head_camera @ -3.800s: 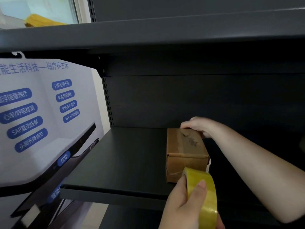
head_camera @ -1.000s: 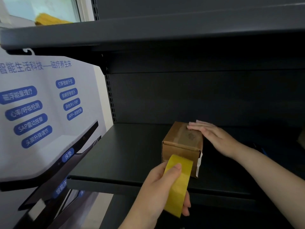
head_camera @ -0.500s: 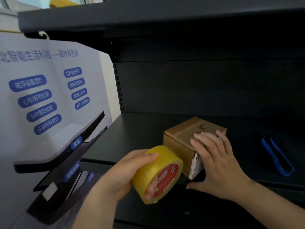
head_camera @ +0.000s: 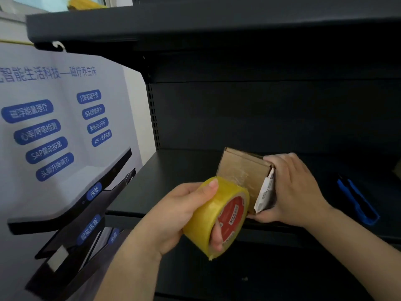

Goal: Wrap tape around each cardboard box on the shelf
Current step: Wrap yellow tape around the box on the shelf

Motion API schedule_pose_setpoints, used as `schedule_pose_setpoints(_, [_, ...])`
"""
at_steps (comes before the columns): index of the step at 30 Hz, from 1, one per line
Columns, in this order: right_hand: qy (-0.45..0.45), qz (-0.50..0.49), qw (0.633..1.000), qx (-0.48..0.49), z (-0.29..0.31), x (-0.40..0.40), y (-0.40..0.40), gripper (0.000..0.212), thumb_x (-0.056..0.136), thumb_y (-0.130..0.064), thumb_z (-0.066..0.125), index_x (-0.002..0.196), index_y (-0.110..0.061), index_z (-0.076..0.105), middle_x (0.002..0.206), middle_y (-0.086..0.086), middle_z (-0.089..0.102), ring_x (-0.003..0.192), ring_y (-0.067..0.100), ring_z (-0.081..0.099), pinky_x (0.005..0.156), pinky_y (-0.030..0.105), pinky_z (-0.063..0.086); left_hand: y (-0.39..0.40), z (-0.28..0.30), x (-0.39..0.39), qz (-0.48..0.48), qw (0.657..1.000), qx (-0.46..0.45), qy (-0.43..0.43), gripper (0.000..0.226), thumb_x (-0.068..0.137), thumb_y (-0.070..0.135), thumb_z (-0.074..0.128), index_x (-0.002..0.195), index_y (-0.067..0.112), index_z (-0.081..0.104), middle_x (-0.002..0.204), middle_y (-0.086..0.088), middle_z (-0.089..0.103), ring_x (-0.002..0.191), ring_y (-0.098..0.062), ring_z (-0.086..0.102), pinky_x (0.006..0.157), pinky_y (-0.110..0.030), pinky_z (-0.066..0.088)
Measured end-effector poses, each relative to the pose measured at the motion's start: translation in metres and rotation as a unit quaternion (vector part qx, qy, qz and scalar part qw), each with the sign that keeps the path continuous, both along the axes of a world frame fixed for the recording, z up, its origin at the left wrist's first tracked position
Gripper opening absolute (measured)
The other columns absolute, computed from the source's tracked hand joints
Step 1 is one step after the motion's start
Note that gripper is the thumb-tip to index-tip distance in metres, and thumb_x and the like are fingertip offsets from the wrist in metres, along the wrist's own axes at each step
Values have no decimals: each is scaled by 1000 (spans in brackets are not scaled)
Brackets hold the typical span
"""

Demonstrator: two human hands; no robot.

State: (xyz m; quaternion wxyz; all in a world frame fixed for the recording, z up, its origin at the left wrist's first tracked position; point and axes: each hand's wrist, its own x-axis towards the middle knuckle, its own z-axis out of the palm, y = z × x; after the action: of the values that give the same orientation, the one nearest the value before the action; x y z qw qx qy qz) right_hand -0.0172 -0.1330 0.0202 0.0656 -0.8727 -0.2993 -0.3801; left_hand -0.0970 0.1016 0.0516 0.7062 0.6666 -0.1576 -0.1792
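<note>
At far left a white poster [head_camera: 65, 135] with blue labels and a picture of a dark bed hangs beside the dark metal shelf [head_camera: 173, 183]. Next comes the left hand [head_camera: 173, 216], its forearm rising from the lower middle of the view. Its grip is clenched round the roll of yellow tape [head_camera: 214, 216]: the thumb lies over the top of the roll and one fingertip shows inside the red core. The roll is held in front of the shelf's front edge, just beside the cardboard box [head_camera: 243, 170], and a clear strip of tape runs from the roll onto the box's facing side. The box is tipped up on the shelf, one edge raised, with a white paper label [head_camera: 264, 192] hanging at its right corner. The right hand [head_camera: 297, 190] grasps the box from the right, fingers curled over its upper far edge, thumb under the near lower corner, forearm stretching off to the lower right. Farther right on the shelf, well apart from the box, lies a blue tool [head_camera: 358, 200].
</note>
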Motion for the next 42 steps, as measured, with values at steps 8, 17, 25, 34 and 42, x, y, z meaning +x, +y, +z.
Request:
schedule_pose_setpoints(8, [123,-32,979,162,10,11,-5,112,41,-59,73,130,-3,32,123,14,42,111,27,45,82,33,38,-3,14,-1,-49,998,-28,-18,31,71,30,68,100,18,69,71,-10,69,64,-23,67,61,-30,55])
schedule_pose_setpoints(17, [244,44,888,388,0,24,-3,83,55,-70,49,116,-15,38,116,2,53,105,18,53,81,34,47,-27,0,1,71,997,-3,-13,56,68,54,61,102,10,63,54,-8,65,45,-19,62,57,-31,56])
schedule_pose_setpoints(25, [282,34,835,471,2,32,-1,75,58,-69,41,113,-18,40,104,-6,53,94,10,53,70,25,42,-25,-14,7,-6,998,-29,-50,33,80,42,64,98,16,68,75,-9,72,67,-20,70,63,-26,55])
schedule_pose_setpoints(34, [407,-5,704,582,13,57,-2,100,47,-87,39,118,-18,49,104,1,57,96,19,57,78,32,45,-47,-18,8,-12,997,60,-56,31,84,39,55,108,20,56,78,-4,75,80,-20,71,78,-32,50])
schedule_pose_setpoints(42, [515,-35,604,607,14,76,-8,77,61,-88,35,101,-25,52,99,10,58,89,27,58,61,36,43,-62,-27,0,1,1000,25,1,30,85,43,56,103,18,57,69,-3,73,71,-17,70,67,-23,53])
